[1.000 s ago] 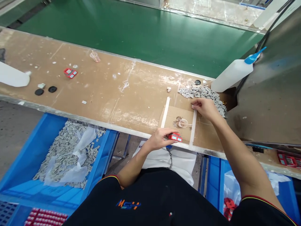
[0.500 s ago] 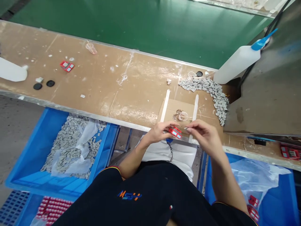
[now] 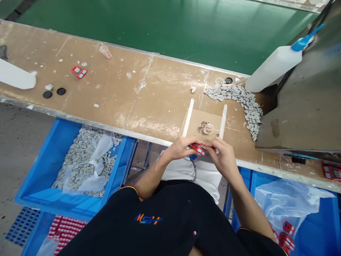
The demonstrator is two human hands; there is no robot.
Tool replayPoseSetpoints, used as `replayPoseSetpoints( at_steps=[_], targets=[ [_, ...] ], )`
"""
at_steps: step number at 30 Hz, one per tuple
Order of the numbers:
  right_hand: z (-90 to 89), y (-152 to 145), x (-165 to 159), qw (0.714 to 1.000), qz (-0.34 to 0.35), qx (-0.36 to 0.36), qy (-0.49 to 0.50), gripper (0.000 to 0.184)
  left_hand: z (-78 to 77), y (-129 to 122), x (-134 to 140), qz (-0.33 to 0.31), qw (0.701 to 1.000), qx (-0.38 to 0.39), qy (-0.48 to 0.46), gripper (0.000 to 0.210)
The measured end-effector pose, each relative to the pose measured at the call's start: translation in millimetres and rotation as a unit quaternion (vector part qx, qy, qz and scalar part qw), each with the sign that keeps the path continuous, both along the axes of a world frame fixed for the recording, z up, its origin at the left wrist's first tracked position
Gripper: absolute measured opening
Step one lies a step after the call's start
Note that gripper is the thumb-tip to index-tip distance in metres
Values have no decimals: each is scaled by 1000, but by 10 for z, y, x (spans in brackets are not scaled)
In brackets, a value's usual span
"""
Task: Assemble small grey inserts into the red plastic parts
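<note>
My left hand [image 3: 179, 148] is closed around a small red toy vehicle body [image 3: 198, 149] with pale windows, held just over the table's front edge. From the other side my right hand [image 3: 221, 153] comes in with its fingers pinched. Its fingertips meet the red body's right end, and the small grey piece pinched there is mostly hidden by them. Just beyond both hands, a small clear cup [image 3: 209, 129] with a thin stick stands on a taped cardboard sheet [image 3: 210, 116] with brown stains.
A pile of small grey pieces [image 3: 250, 106] curves beside a white squeeze bottle [image 3: 274, 67]. Another red toy body [image 3: 79, 72] lies at left. Blue bins, one [image 3: 37, 170] with grey pieces and one [image 3: 319, 220] with red parts, flank me below the table.
My right hand has moved left, bringing the small piece in its fingertips up against the red body. My left hand still holds the body. The view has shifted slightly.
</note>
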State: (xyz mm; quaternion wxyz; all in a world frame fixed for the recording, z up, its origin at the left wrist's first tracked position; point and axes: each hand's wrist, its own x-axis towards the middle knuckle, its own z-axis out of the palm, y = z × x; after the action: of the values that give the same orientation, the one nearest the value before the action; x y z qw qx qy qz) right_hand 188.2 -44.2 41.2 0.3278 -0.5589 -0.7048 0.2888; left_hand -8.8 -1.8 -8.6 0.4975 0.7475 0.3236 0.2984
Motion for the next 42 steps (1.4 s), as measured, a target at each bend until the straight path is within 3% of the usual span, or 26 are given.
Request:
replayPoseSetpoints(
  at_steps=[6, 9, 13, 18, 21, 24, 29, 32, 37, 40, 42],
  targets=[
    [24, -147, -50, 1000, 15, 3, -13, 19, 9, -21, -14, -9, 999, 40, 3, 16],
    [0, -194, -42, 998, 14, -19, 53, 16, -7, -29, -10, -3, 998, 63, 4, 15],
    [-92, -234, -86, 982, -48, -67, 171, 18, -52, -18, 20, 11, 994, 96, -42, 14],
    [-213, -295, -204, 936, -75, -150, 308, 42, -18, 10, 29, 23, 983, 117, -140, 18],
    [-218, -307, -204, 956, -104, -113, 248, 42, 64, -2, 22, -7, 985, 83, -148, 20],
    [-168, -311, -176, 976, -111, -66, 178, 35, 139, -35, 35, 3, 987, 26, -159, 14],
    [-78, -336, -149, 988, -100, -21, 118, 28, 232, -80, 64, 16, 987, -20, -162, 5],
    [-110, -342, -136, 987, -95, -17, 127, 29, 265, -99, 66, 13, 985, -30, -170, 2],
    [-224, -382, -171, 958, -105, -40, 262, 34, 213, -173, 94, 2, 983, -71, -170, 25],
    [-174, -440, -154, 970, -137, 18, 201, 22, 189, -231, 128, 16, 992, -46, -114, 37],
    [-94, -464, -90, 983, -120, 44, 134, 6, 216, -255, 149, 3, 997, -23, -80, 43]
  ],
)
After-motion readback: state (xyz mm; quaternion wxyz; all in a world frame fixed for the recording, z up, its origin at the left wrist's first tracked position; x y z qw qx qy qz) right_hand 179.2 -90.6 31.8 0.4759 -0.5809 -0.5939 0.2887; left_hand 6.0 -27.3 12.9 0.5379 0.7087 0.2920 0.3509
